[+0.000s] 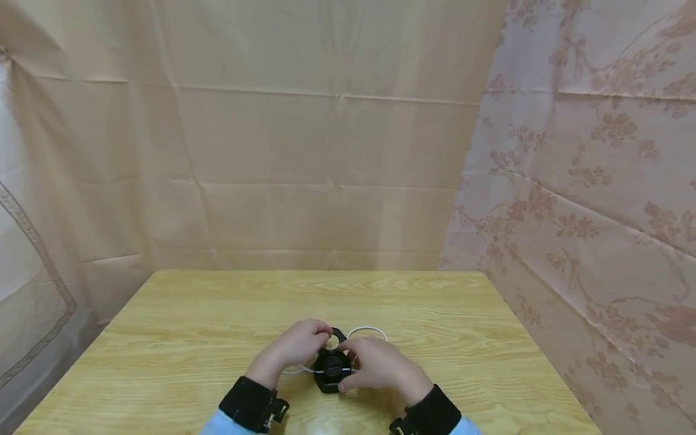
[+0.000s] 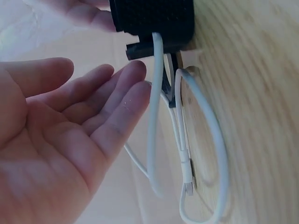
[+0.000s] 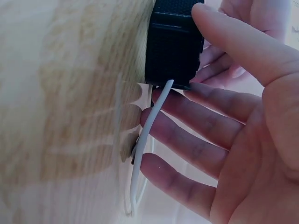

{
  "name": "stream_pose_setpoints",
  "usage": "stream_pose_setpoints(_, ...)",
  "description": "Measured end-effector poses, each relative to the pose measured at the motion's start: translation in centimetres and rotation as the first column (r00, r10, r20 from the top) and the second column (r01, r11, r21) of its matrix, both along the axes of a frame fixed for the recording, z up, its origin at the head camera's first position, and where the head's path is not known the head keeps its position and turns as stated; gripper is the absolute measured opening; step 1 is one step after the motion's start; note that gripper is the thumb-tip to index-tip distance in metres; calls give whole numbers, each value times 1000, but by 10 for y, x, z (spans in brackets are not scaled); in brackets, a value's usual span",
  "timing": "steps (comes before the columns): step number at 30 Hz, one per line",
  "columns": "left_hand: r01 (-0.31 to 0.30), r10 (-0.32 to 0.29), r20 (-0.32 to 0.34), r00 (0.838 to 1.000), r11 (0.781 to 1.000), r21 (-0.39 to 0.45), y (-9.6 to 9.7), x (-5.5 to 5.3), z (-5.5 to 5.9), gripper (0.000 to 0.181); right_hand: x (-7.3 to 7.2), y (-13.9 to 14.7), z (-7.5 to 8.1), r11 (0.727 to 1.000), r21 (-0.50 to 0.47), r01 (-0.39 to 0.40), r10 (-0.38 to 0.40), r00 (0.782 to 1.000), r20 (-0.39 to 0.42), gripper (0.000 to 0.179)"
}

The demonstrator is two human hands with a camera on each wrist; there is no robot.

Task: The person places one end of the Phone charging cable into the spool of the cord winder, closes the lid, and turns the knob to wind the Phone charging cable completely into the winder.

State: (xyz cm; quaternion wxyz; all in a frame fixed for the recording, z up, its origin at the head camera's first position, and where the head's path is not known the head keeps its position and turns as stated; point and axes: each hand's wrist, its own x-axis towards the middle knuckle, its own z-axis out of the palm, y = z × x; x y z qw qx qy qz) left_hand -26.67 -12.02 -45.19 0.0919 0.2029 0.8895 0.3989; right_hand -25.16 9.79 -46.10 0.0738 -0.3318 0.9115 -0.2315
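Gripping the black box (image 1: 331,362) between thumb and forefinger, the right hand (image 1: 375,365) sets its thumb against the near right edge and its forefinger at the far side, while the other fingers spread loosely beyond. Opposite, the left hand (image 1: 301,344) is relaxed, its thumb well apart from the gently bent fingers and its palm holding nothing; its fingertips reach toward a black ring-shaped piece (image 1: 341,335) at the box's far end (whether they touch it cannot be told).

From the sides of the box a white cable (image 3: 148,122) runs out both ways, and beyond it the cable bends into a loop on the table; a metal plug (image 2: 188,188) shows near the loop in the left wrist view. The box sits on the wood-grain table (image 1: 228,314), close to its near edge, between the two hands. Farther out come the black wristbands (image 1: 247,402) and light blue sleeves (image 1: 225,424). Behind the table hangs a creased beige cloth (image 1: 261,151), and to the right a pink floral curtain (image 1: 576,181).
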Motion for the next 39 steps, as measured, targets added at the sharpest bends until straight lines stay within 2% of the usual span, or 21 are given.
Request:
stream_pose_setpoints(3,-46,47,-18,999,999,5,-5,-2,-3,25,0,-1,0,1000,16,25,-26,1000,9,66)
stream_pose_setpoints(8,-132,132,-1,991,991,-6,-14,-6,-6,25,-1,-1,0,999,20,36,-37,999,19,67)
stream_pose_setpoints(13,-217,210,-81,974,972,-95,-25,-8,-9,22,1,-2,1,999,23,46,-47,998,29,67)
stream_pose_setpoints(15,-234,224,-96,970,966,-114,-28,-8,-10,20,1,-1,1,999,20,47,-48,998,38,68)
stream_pose_setpoints(18,-238,229,-88,970,964,-119,-31,-9,-11,21,2,-1,1,999,13,48,-49,997,54,68)
stream_pose_setpoints(23,-199,198,-22,980,977,-75,-26,-8,-10,25,2,0,-2,999,3,48,-48,997,54,67)
stream_pose_setpoints(26,-184,183,-17,983,981,-67,-23,-7,-11,25,1,0,-2,999,-3,46,-46,998,48,68)
stream_pose_setpoints(32,-189,191,30,981,981,-46,-14,-8,-12,25,0,1,-3,998,-19,56,-54,996,75,68)
stream_pose_setpoints(39,-198,201,64,977,979,-54,-9,-11,-14,28,-1,1,-4,998,-8,56,-55,996,69,67)
